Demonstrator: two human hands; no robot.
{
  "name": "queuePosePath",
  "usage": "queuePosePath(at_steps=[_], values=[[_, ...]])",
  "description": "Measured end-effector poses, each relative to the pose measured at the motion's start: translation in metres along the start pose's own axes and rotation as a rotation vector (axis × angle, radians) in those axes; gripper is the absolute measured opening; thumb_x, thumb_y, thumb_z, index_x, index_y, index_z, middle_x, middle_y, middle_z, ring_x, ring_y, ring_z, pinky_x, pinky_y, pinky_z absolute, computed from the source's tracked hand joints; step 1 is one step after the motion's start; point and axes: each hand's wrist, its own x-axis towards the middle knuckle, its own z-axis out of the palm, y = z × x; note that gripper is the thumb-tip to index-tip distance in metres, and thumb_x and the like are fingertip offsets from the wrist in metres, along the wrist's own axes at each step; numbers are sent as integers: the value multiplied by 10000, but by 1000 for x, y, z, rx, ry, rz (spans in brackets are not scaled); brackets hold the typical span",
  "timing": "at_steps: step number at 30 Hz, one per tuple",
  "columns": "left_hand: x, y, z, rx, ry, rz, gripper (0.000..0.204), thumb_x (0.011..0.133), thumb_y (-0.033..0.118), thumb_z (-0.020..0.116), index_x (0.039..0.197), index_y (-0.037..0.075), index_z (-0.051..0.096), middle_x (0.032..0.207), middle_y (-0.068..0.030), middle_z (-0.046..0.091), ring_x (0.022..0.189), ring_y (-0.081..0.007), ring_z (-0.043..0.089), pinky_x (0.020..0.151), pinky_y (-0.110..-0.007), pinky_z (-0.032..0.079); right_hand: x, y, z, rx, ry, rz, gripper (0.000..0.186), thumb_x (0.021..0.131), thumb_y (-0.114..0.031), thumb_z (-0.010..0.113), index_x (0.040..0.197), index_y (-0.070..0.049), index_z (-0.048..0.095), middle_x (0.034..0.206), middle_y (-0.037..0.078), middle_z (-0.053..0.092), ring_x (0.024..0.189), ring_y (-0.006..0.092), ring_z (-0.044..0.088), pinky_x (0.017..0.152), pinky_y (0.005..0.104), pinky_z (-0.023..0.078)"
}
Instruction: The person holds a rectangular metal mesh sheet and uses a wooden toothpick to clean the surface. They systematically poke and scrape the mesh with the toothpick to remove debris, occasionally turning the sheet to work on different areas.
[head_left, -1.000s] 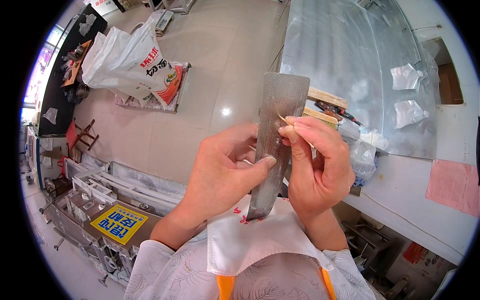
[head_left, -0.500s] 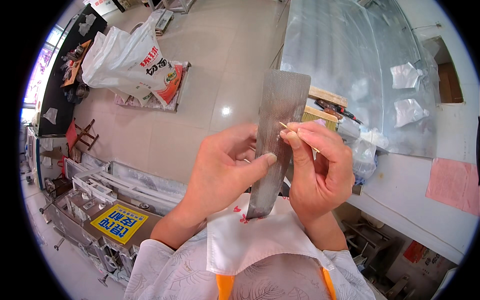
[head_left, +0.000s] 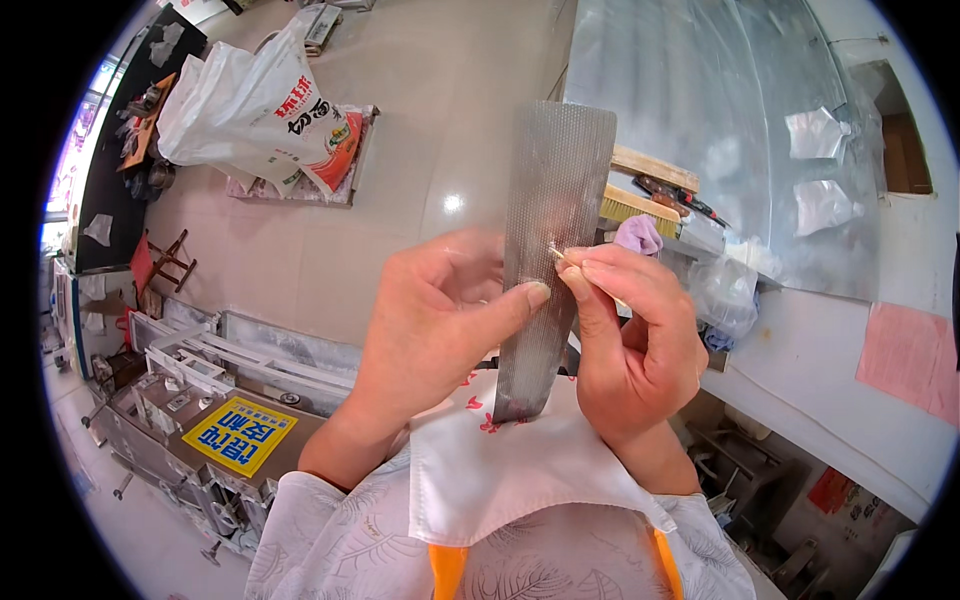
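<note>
A long, narrow metal sheet point(head_left: 560, 180), grey and covered in tiny holes, stands nearly upright in front of my chest. My left hand point(head_left: 440, 310) grips its left edge, the thumb flat on the near face and the fingers behind, partly hidden. Between the thumb and fingertips of my right hand point(head_left: 635, 335) is a thin wooden toothpick point(head_left: 558, 253). Its tip meets the sheet's face near the middle, at a small whitish spot. The sheet's lower end is against the white apron point(head_left: 520, 470) that I wear.
To the right, a bench bears a bristle brush point(head_left: 640, 208), dark-handled tools point(head_left: 680, 197), a purple cloth point(head_left: 638, 235) and plastic bags point(head_left: 722, 290). A big white sack point(head_left: 270, 120) stands on the floor at far left. A metal machine point(head_left: 190, 400) with a yellow sign is at lower left.
The sheet has shifted slightly up and left in the view. The toothpick's tip has moved a little left on the sheet, and my right hand with it. Both grips are unchanged.
</note>
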Motion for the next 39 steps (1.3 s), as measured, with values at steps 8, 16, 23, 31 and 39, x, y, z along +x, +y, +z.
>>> queuePosePath(at_steps=[8, 16, 23, 31, 39], values=[[-3, 5, 0, 47, -15, 17, 264, 929, -62, 809, 1182, -36, 739, 1056, -34, 755, 901, -50, 677, 781, -212, 543, 0, 0, 4, -14, 37, -17, 243, 945, 163, 771, 1146, 59, 682, 1102, 217, 791, 1002, 248, 785, 841, 304, 644], [-4, 8, 3, 27, -8, 27, 247, 917, -69, 819, 1147, -30, 737, 1027, -10, 731, 896, -39, 654, 767, -208, 524, 4, -1, 9, -1, 102, -36, 282, 862, 124, 854, 1104, 54, 727, 1045, 215, 799, 904, 318, 779, 776, 358, 623], [-3, 8, 2, 50, -15, 42, 248, 914, -71, 818, 1146, -31, 740, 1022, -8, 733, 894, -34, 649, 760, -207, 518, 4, 2, 9, 4, 113, -49, 284, 864, 122, 854, 1108, 52, 726, 1048, 213, 799, 905, 314, 779, 780, 358, 625], [-2, 8, 3, 43, -18, 36, 256, 917, -74, 812, 1161, -35, 743, 1024, -10, 741, 882, -24, 642, 746, -202, 505, 5, 2, 9, -6, 115, -41, 290, 858, 120, 859, 1108, 53, 728, 1043, 210, 800, 896, 309, 777, 777, 356, 623], [-2, 8, 5, 50, -16, 49, 245, 921, -71, 812, 1154, -39, 741, 1016, -8, 732, 872, -25, 632, 740, -202, 496, 4, 2, 8, -6, 104, -34, 290, 857, 121, 856, 1110, 50, 733, 1042, 207, 798, 891, 309, 774, 771, 358, 623]])
